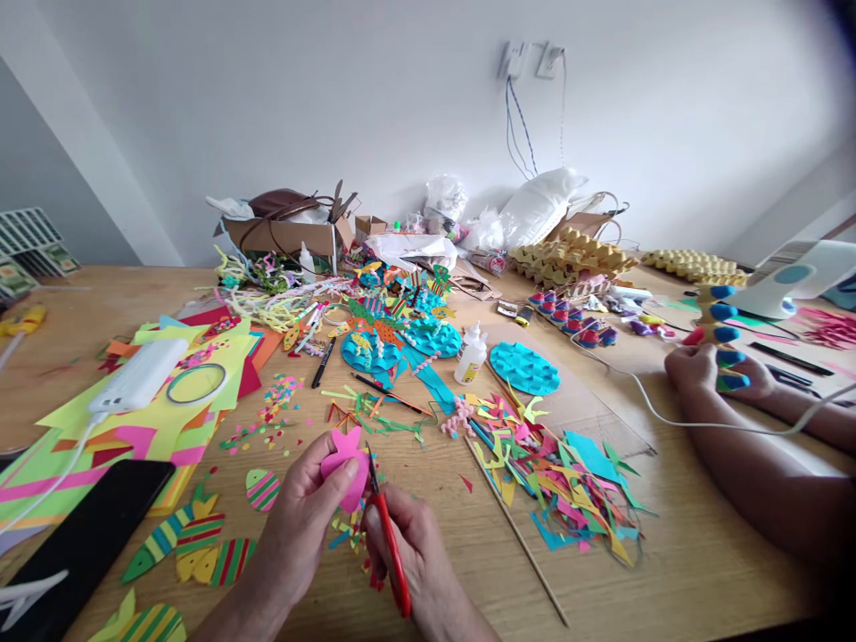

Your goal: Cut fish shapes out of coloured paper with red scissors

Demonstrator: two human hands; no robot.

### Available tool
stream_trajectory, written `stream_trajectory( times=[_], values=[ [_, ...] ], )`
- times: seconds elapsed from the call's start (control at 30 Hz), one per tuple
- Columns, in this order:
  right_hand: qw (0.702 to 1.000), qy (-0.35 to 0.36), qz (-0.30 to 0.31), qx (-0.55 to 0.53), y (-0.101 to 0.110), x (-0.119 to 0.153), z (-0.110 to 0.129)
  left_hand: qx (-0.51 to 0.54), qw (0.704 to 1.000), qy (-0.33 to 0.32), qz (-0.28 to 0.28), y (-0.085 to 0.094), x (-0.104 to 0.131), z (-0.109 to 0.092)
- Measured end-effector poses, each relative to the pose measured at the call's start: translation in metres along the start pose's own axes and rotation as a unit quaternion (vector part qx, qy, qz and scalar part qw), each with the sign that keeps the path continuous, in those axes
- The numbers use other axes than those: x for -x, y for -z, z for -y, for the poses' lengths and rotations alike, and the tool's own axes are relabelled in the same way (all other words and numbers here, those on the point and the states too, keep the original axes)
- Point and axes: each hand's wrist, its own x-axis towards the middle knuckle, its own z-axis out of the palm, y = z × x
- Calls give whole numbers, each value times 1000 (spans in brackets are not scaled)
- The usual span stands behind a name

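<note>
Between the thumb and fingers of my left hand [304, 508] is a pink paper fish cutout [346, 474], its forked tail pointing up. My right hand [411, 544] is wrapped round red-handled scissors [386, 535]. Their dark blades point up, right beside the fish's right edge; I cannot tell whether they touch it. Striped paper fish lie to the left: a pink and green one [261, 490], a red and green one [199, 540] and a blue and yellow one [160, 542]. Small paper bits are scattered on the table under my hands.
Paper scraps [568, 481] and a wooden stick [518, 530] lie to the right. A glue bottle [472, 355] stands farther back. Coloured sheets [220, 392], a power bank [140, 374] and a black phone [94, 544] are left. A co-worker's hands [695, 367] hold a painted egg-carton strip [712, 334].
</note>
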Motion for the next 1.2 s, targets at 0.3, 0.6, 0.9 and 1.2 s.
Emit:
stream_trajectory(
  times=[0.3,0.6,0.9,1.2],
  values=[
    [998,5,19,51,6,3,-4,-22,998,30,46,9,-3,-11],
    [993,6,40,115,13,5,0,-28,993,51,103,16,-5,-17],
    [983,34,46,173,19,6,0,-30,986,63,152,20,-8,-18],
    [981,33,80,174,24,8,3,-44,980,52,188,25,-10,-17]
  ],
)
